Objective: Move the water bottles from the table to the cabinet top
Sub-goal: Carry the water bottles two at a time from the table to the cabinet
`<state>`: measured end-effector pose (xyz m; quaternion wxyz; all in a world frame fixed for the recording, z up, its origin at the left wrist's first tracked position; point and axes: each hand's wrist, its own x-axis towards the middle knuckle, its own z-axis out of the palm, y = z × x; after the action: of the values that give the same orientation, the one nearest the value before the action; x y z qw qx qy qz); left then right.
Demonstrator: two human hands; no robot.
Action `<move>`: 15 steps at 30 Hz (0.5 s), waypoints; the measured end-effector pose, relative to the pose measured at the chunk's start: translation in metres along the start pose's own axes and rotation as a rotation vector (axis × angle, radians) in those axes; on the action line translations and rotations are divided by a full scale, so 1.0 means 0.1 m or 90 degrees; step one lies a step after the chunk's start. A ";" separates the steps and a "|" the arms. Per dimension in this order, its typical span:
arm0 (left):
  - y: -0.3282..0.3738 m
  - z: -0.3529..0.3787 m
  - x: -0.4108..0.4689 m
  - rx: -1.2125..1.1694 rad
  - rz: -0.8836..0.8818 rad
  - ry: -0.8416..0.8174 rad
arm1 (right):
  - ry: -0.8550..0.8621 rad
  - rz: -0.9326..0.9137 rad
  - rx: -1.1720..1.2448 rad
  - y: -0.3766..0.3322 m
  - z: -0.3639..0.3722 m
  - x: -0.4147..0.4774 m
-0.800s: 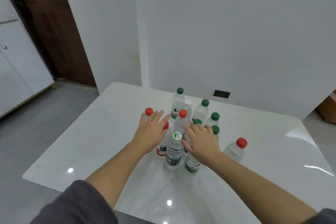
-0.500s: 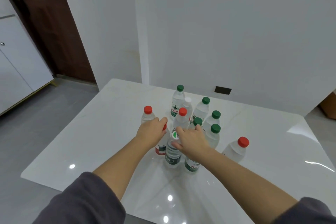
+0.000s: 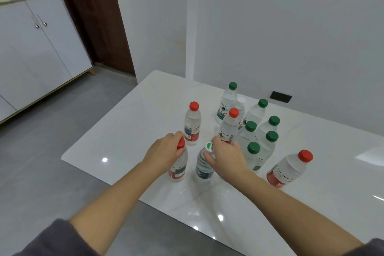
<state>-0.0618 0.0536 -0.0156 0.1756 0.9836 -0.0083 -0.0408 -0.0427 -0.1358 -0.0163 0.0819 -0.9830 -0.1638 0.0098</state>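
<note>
1. The left hand (image 3: 164, 153) has its fingers curled round the neck of a red-capped bottle (image 3: 178, 167), just under the cap. The bottle is upright on the table (image 3: 128, 122), near its left edge.
2. The right hand (image 3: 227, 159) pinches the neck of a dark-labelled bottle (image 3: 203, 169) between thumb and fingers, below its white-and-green cap. This bottle is also upright, just right of the first.
3. Both bottles look full, so a neck grip should hold, though the bodies may swing. I would lift straight up before turning away.
4. Just right of the right hand stands a green-capped bottle (image 3: 252, 153), the nearest of a tight cluster. The wrist should rise clear of it, because a sideways pull could topple several.
5. A lone red-capped bottle (image 3: 192, 124) stands just beyond the left hand, and a far-right bottle (image 3: 287, 169) is well apart from the rest.
6. The cabinet (image 3: 47, 52) is across the floor to the far left. Every bottle in view is on the table, so the task seems barely begun.
</note>
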 end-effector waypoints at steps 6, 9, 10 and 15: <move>-0.26 0.08 -0.16 -0.089 -0.016 0.057 | -0.002 0.047 0.151 0.02 0.06 -0.02; -0.25 0.18 -0.19 -0.182 -0.048 0.100 | 0.021 0.056 0.284 0.09 0.19 -0.02; -0.24 0.24 -0.19 -0.232 -0.078 0.113 | 0.028 0.063 0.331 0.11 0.24 -0.03; -0.34 0.67 -0.34 -0.488 -0.233 0.147 | -0.056 0.193 0.550 0.22 0.67 -0.15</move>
<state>-0.1007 0.0640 -0.0874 0.5174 0.8308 0.2016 0.0387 -0.0535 -0.1504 -0.0865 0.4748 -0.8703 -0.0024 0.1307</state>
